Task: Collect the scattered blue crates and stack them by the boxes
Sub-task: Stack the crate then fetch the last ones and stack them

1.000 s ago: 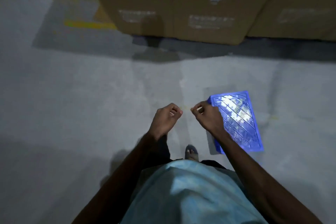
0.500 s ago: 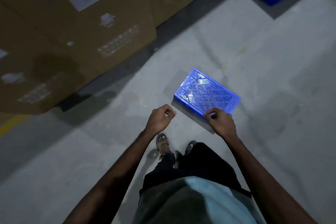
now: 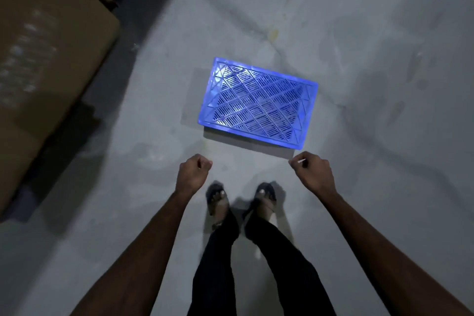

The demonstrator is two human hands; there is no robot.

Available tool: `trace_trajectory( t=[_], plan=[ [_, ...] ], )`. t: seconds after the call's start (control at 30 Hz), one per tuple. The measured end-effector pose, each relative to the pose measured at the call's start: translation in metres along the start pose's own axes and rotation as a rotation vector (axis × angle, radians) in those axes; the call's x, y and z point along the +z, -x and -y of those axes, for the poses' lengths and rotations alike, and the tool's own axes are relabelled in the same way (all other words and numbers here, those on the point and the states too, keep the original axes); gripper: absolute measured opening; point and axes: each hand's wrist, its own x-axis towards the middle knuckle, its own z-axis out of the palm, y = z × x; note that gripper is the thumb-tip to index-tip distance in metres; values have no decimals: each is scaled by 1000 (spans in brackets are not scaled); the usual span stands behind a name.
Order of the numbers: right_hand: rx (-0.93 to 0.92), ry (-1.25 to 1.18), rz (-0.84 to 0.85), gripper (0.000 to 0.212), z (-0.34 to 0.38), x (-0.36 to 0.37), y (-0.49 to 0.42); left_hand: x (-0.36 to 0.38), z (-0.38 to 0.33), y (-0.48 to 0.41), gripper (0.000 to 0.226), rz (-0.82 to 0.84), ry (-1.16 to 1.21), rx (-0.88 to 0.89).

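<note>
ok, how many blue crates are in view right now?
1. The blue crate lies on the floor, just ahead of the left hand and right hand, touched by neither, and apart from the cardboard boxes at left. Others may lie outside the frame.

A warehouse or storeroom. Large cardboard boxes (image 3: 48, 64) stand on a bare, stained concrete floor (image 3: 372, 33). Lighting is dim.

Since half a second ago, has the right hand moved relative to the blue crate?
Yes. The right hand has come off the near edge of the blue crate and drawn back toward the person; floor now shows between them.
</note>
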Motion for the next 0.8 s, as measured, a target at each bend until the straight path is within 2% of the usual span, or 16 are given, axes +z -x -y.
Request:
trace_trajectory(
  t=[0.17, 0.23, 0.3, 0.43, 0.53, 0.57, 0.67, 0.73, 0.8],
  plan=[
    [67, -107, -186, 18, -76, 100, -127, 71, 34, -150, 12, -166, 40, 62],
    [84, -149, -275, 36, -101, 135, -172, 94, 53, -205, 15, -218, 37, 134],
    [118, -212, -361, 49, -119, 161, -212, 108, 69, -255, 28, -279, 23, 198],
    [157, -382, -624, 63, -137, 192, -262, 114, 79, -326, 58, -437, 104, 179],
    [202, -571, -823, 64, -147, 196, -282, 114, 76, -349, 61, -590, 267, 161],
    [247, -654, -823, 64, -148, 195, -286, 115, 75, -354, 61, -573, 320, 107],
    [278, -888, -620, 52, -146, 198, -296, 122, 83, -367, 66, -267, 610, -78],
    [202, -1020, -465, 46, -143, 199, -298, 127, 94, -375, 56, -217, 684, -74],
    [158, -1008, -376, 63, -144, 198, -301, 129, 101, -379, 51, -232, 666, -57]
  ],
)
